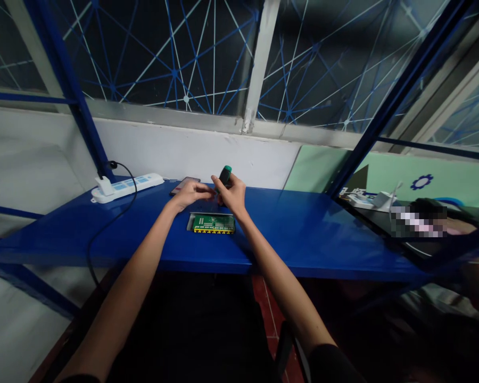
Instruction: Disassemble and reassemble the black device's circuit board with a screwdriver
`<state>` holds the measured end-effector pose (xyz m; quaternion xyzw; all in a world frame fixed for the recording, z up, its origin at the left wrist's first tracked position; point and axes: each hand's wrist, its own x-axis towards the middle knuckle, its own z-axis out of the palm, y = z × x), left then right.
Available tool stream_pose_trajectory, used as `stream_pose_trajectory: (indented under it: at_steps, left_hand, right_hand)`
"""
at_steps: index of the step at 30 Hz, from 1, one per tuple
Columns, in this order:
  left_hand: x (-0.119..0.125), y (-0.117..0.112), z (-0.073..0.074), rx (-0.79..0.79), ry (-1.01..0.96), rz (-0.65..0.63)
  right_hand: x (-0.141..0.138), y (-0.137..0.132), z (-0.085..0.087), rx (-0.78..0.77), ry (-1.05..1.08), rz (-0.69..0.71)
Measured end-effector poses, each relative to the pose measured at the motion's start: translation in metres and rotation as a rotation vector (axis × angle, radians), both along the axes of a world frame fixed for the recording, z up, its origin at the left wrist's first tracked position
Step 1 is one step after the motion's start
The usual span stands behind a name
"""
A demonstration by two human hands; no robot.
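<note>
My right hand (233, 196) grips a screwdriver (224, 174) with a black and green handle, held tilted above the blue table, its tip pointing down. My left hand (188, 196) is close by on the left, its thumb and fingers drawn together near the screwdriver's lower end. Whatever may be between those fingertips is too small to make out. In front of both hands lies a green circuit board (213, 221) in a metal tray-like housing, with a row of yellow-edged ports along its near side. A phone (187, 183) rests on the table behind my left hand.
A white power strip (130, 187) with a plugged-in adapter stands at the back left; its black cable (104, 227) drapes over the front edge of the blue table (295, 234). At right are blue posts, white devices (383, 199) and another person's arm, partly blurred.
</note>
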<state>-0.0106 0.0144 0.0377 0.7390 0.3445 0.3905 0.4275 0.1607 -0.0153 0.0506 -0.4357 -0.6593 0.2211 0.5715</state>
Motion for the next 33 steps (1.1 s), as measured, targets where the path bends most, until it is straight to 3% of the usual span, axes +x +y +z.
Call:
stream_pose_trajectory:
  at_steps: [5, 9, 24, 33]
  left_hand:
    - [-0.025, 0.003, 0.003, -0.086, 0.112, -0.150]
    - [-0.036, 0.007, 0.001, -0.074, 0.163, -0.156]
    - [-0.036, 0.011, -0.004, -0.033, 0.176, -0.202]
    - [-0.036, 0.007, -0.003, -0.046, 0.178, -0.198]
  right_hand:
    - [-0.023, 0.022, -0.001, 0.088, -0.144, 0.011]
    - [-0.030, 0.021, -0.006, 0.108, -0.188, 0.072]
    - [-0.029, 0.011, -0.007, 0.139, -0.215, 0.072]
    - [-0.025, 0.002, 0.002, 0.046, -0.223, 0.228]
